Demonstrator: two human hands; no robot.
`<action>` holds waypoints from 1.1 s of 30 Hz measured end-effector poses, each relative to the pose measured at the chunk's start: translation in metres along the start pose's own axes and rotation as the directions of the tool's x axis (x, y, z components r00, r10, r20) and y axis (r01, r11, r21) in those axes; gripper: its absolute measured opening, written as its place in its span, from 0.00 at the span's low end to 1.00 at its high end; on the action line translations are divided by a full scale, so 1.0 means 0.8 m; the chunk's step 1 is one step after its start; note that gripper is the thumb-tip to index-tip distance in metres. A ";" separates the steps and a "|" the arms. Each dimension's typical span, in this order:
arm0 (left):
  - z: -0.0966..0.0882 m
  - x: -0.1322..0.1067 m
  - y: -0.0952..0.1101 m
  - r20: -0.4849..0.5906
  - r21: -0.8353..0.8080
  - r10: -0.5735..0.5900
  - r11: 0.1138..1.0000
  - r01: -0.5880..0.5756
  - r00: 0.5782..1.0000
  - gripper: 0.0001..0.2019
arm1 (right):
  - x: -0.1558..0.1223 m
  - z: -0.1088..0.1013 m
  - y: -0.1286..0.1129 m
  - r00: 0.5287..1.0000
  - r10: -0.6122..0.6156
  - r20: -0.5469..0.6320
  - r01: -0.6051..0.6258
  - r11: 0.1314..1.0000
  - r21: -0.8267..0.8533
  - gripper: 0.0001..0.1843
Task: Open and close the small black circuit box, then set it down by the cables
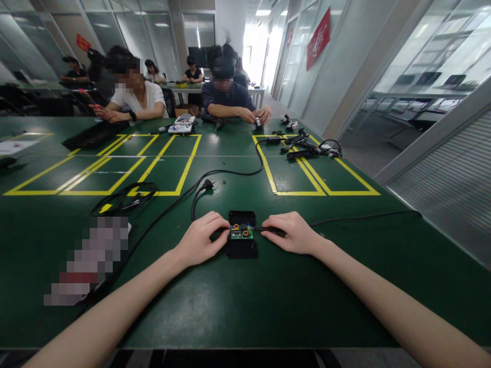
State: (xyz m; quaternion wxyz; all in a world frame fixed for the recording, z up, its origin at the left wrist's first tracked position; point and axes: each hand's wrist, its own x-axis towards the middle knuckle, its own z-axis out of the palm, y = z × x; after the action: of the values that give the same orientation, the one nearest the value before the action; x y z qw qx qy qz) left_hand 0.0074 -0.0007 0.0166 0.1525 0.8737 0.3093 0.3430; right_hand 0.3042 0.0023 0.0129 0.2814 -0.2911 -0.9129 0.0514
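An opened black power adapter case [241, 249] lies on the green table [245, 301] in front of me, with a green circuit board [241, 233] showing between its two halves. My left hand [202, 239] rests at the board's left edge, fingers curled and pinching there. My right hand [293, 233] lies to the right, fingers closed on the black cable [364, 217] where it enters the case. A second black cord with a plug [207, 185] runs off from the left side.
A coiled black cable [125, 198] lies at the left beside yellow floor-tape rectangles [153, 163]. More adapters and cords [307, 148] are piled at the far right. Two people sit across the table, working with their hands; others sit behind.
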 end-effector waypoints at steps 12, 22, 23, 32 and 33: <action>-0.004 -0.006 0.005 0.144 -0.076 0.039 0.997 -0.029 0.989 0.06 | -0.001 -0.001 -0.017 0.994 -0.057 0.089 0.050 0.996 0.079 0.09; -0.003 -0.006 0.003 0.204 -0.024 0.016 1.000 -0.012 0.979 0.05 | 0.000 0.003 -0.014 0.994 -0.094 0.064 0.092 0.996 0.019 0.09; -0.003 -0.006 0.003 0.205 -0.029 0.021 0.999 -0.015 0.978 0.05 | 0.000 0.002 -0.015 0.993 -0.098 0.062 0.097 0.995 0.018 0.09; -0.007 -0.005 0.004 0.269 -0.043 0.044 0.999 -0.034 0.962 0.05 | 0.000 0.005 -0.017 0.992 -0.092 0.091 0.088 0.995 0.048 0.08; -0.006 -0.005 0.004 0.270 -0.038 0.042 0.999 -0.033 0.962 0.05 | 0.000 0.006 -0.018 0.991 -0.093 0.094 0.088 0.995 0.054 0.08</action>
State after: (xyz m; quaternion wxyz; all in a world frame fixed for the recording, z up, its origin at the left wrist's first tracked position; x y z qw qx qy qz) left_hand 0.0030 -0.0051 0.0200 0.2010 0.9155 0.2632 0.2284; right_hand 0.2948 -0.0091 0.0126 0.2460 -0.2395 -0.9362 0.0755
